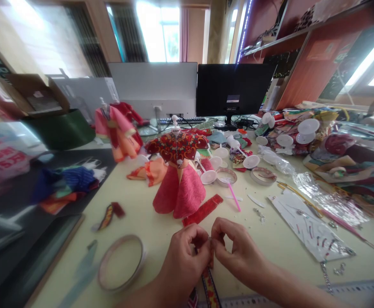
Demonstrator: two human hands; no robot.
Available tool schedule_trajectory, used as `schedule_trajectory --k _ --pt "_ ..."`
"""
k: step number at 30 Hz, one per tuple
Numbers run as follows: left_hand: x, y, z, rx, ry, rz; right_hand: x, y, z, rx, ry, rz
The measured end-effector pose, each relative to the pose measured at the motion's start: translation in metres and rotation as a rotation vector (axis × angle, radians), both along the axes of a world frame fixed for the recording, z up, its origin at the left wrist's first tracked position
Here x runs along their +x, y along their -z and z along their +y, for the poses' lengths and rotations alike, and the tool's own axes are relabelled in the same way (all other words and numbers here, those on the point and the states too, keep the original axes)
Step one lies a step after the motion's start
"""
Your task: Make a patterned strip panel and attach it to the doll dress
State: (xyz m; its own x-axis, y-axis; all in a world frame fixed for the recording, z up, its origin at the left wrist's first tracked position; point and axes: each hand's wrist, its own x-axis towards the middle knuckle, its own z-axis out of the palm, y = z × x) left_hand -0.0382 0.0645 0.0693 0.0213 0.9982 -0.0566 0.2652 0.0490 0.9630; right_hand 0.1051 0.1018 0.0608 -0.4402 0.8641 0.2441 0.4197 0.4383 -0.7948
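Observation:
My left hand (pixel 187 256) and my right hand (pixel 234 248) meet low in the middle of the head view, with thumbs and forefingers pinched close together. A patterned ribbon (pixel 210 288) with red and yellow flowers hangs down from between them, its upper end at the fingertips of my left hand. Something tiny and shiny shows at the right fingertips, too small to name. Just beyond the hands lies a red fabric strip (pixel 202 209). Behind it stands a small doll form in a patterned cape (pixel 176 147) and red skirt (pixel 180 192).
A tape roll (pixel 121 263) lies left of my hands, near scissors (pixel 87 261). To the right are a white card (pixel 310 226) with small pins, a ruler (pixel 360 291) and a pink pen (pixel 234 197). Monitors (pixel 234 92) stand behind; fabric is heaped far right.

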Motion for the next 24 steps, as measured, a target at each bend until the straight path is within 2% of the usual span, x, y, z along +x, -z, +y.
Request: schedule_trajectory --k 10,17,19,24 --pt "-0.002 0.001 -0.002 -0.128 0.033 -0.24 0.003 -0.012 -0.001 -0.21 -0.009 0.099" --pt "-0.004 0.001 -0.001 -0.206 0.0 -0.361 0.004 -0.012 0.001 -0.219 -0.039 0.136" --pt "-0.005 0.0 0.0 -0.23 -0.019 -0.395 0.005 -0.011 0.001 -0.136 -0.03 0.147" --pt "-0.006 -0.003 -0.001 -0.228 -0.047 -0.42 0.009 -0.005 -0.004 0.375 -0.045 0.115"
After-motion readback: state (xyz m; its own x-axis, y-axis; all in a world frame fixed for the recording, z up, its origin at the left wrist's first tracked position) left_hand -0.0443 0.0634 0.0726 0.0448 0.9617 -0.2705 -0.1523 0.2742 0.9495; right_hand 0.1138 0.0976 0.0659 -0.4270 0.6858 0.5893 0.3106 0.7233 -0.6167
